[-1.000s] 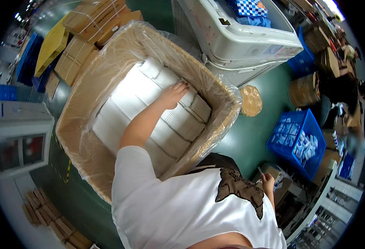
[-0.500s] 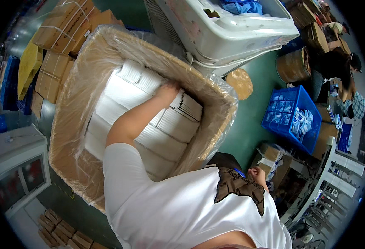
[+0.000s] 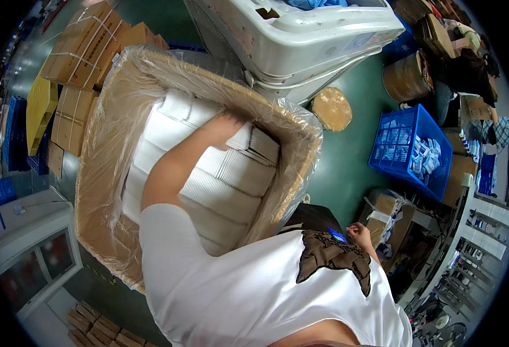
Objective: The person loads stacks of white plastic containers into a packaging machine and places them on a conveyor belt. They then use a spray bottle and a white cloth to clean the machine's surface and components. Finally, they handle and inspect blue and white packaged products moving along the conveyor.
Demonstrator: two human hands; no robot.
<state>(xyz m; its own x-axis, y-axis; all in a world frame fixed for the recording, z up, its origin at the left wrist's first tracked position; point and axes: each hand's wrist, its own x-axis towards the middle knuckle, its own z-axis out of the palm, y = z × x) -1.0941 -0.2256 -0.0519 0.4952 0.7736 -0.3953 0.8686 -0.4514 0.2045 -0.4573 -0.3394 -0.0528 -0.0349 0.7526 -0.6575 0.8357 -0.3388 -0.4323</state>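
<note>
A large carton [image 3: 101,191] lined with clear plastic film stands in front of me. Rows of tightly stacked thin white pieces [image 3: 225,173] with ribbed edges fill its inside. My left hand [image 3: 222,128] reaches over them to the far side, by the carton's wall. It lies on the stacks, thumb spread away from the fingers; the fingertips are blurred and partly hidden. A dark gap shows between stacks just right of this hand. Off to the right, my right hand [image 3: 358,234] hangs with its fingers curled, near a small blue item [image 3: 336,235] at my shirt's dark patch.
Beyond the carton is a big white plastic bin [image 3: 318,43]. A blue crate [image 3: 396,139] holds blue-and-white packs. Strapped cartons [image 3: 81,49] and a yellow pallet [image 3: 40,110] stand at left. A round brown lid [image 3: 331,109] lies on the green floor. People work at far right.
My left hand has shifted slightly left, and its thumb now shows spread out over the stacks. The whole view has moved a little. My right hand stays about where it was.
</note>
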